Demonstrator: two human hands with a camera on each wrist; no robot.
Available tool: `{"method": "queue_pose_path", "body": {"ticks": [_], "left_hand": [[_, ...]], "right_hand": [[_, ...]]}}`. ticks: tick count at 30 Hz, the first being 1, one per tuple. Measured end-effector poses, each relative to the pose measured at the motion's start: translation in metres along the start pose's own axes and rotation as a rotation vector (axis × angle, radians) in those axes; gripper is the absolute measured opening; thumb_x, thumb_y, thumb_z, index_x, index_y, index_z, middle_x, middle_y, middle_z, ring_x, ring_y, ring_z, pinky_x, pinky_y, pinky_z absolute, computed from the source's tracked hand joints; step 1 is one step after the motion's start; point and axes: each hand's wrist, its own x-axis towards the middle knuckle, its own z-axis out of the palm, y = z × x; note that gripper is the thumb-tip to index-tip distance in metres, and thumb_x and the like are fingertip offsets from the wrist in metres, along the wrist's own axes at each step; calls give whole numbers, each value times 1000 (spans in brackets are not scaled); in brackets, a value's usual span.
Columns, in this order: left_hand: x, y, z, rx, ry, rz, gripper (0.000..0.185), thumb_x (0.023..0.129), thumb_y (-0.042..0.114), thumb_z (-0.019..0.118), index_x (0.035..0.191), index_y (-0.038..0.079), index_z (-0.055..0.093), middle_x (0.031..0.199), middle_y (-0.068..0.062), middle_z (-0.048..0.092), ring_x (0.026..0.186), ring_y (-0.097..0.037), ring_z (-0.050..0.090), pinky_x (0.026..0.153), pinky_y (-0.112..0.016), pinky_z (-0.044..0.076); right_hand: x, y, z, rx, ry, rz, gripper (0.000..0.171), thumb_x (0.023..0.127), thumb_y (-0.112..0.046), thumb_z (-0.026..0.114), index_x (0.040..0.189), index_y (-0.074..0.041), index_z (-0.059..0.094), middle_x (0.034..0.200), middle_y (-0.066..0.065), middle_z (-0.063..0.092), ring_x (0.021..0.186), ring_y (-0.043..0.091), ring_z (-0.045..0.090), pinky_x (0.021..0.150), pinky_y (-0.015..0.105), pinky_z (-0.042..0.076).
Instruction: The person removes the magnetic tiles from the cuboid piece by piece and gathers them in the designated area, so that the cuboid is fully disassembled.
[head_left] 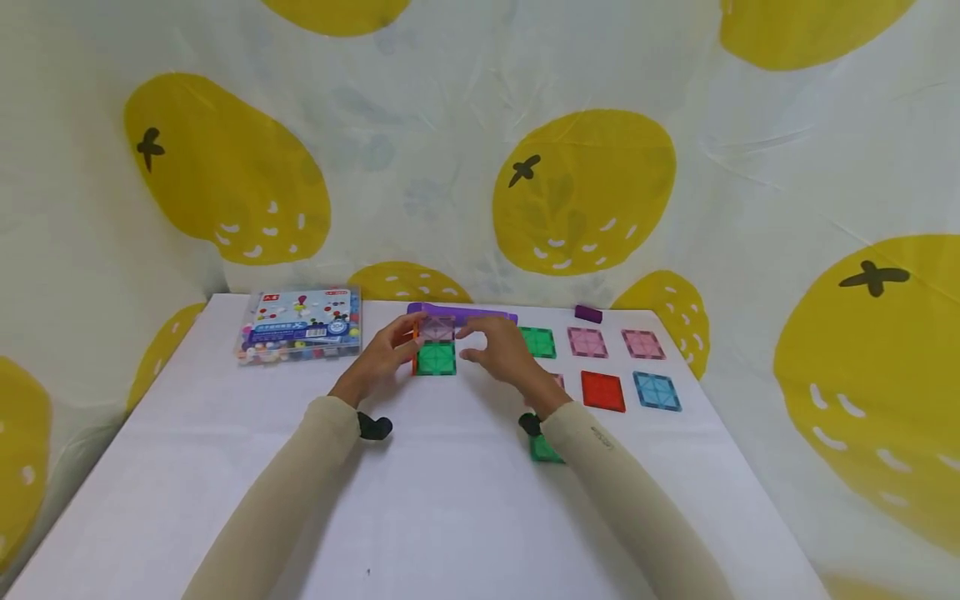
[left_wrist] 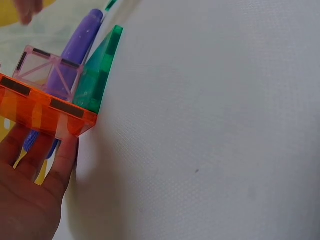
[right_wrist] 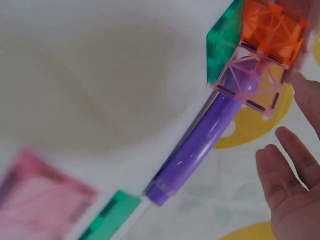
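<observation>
My left hand (head_left: 382, 354) touches an orange magnetic tile (left_wrist: 45, 107), its fingers extended against the outer face; part of its thumb is out of the left wrist view. That tile stands on edge, joined to a green tile (head_left: 437, 360) and a clear pink tile (head_left: 437, 328), forming a partial box. To the right of this structure is my right hand (head_left: 498, 350), thumb and fingers bent but apart, with nothing between them. In the right wrist view its fingers (right_wrist: 295, 185) are separate from the pink tile (right_wrist: 252, 75). Behind the tiles lies a long purple object (right_wrist: 200, 140).
On the right lie flat tiles: green (head_left: 537, 342), pink (head_left: 587, 342), red (head_left: 603, 391), blue (head_left: 657, 391) and others, some partly under my right arm. A boxed bead set (head_left: 303, 325) sits back left. A small dark purple block (head_left: 588, 314) is at the rear edge.
</observation>
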Motion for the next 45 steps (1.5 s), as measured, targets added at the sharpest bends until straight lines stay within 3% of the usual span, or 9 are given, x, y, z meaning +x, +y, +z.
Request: {"method": "queue_pose_path", "body": {"ticks": [5, 10, 15, 19, 23, 28, 35, 41, 45], "left_hand": [[3, -2, 2, -35, -17, 55, 54, 102, 29, 57, 152, 31, 37, 162, -1, 30, 150, -31, 28, 121, -54, 28], [5, -2, 5, -22, -14, 37, 52, 101, 32, 58, 150, 30, 38, 162, -1, 29, 150, -30, 27, 120, -54, 30], [3, -1, 8, -4, -16, 23, 51, 102, 33, 58, 149, 33, 38, 163, 1, 27, 152, -30, 24, 120, -56, 27], [-1, 5, 8, -14, -28, -1, 52, 101, 35, 57, 150, 35, 37, 165, 1, 23, 153, -31, 20, 121, -58, 24], [0, 4, 8, -13, -22, -10, 52, 101, 35, 58, 149, 36, 38, 164, 1, 24, 152, -31, 23, 120, -58, 27], [3, -1, 5, 2, 2, -33, 52, 100, 39, 59, 147, 41, 40, 163, 1, 26, 151, -30, 26, 117, -55, 34], [3, -4, 3, 21, 14, -41, 49, 101, 37, 58, 146, 42, 40, 163, 2, 27, 151, -30, 25, 120, -57, 28], [0, -2, 1, 30, 16, -31, 54, 98, 44, 61, 147, 41, 40, 163, 3, 27, 152, -29, 23, 121, -59, 23], [-2, 1, -1, 29, 14, -28, 56, 96, 47, 61, 147, 41, 39, 163, 5, 27, 152, -28, 23, 121, -59, 23]], "right_hand": [[38, -9, 8, -75, -12, -84, 23, 87, -10, 77, 110, -12, 77, 124, 5, 70, 119, 27, 56, 109, 44, 43], [57, -10, 18, -103, 1, -108, 23, 86, 4, 70, 103, -9, 79, 105, 4, 76, 107, 24, 67, 103, 37, 51], [63, -6, 24, -116, 22, -46, 30, 86, 9, 65, 100, -13, 81, 103, 1, 77, 105, 21, 67, 102, 36, 52], [60, -3, 22, -74, 61, 11, 25, 91, 3, 65, 99, -14, 81, 103, 2, 76, 103, 22, 65, 104, 37, 49], [57, 2, 19, -39, 117, 14, 25, 90, 3, 62, 96, -12, 82, 98, 4, 76, 99, 23, 66, 97, 37, 53], [54, 17, 19, 68, 215, 114, 23, 89, 0, 67, 95, -16, 82, 95, 0, 78, 95, 20, 70, 85, 34, 58], [39, 30, 14, 275, 282, 248, 11, 87, -12, 77, 94, -20, 82, 91, 0, 78, 81, 14, 73, 70, 30, 61], [21, 34, 1, 447, 286, 364, 12, 86, -15, 78, 95, -23, 81, 94, -4, 77, 83, 14, 73, 78, 30, 61], [7, 35, -11, 612, 276, 390, 16, 87, -11, 77, 102, -16, 80, 101, 3, 77, 92, 20, 74, 86, 32, 60]]}}
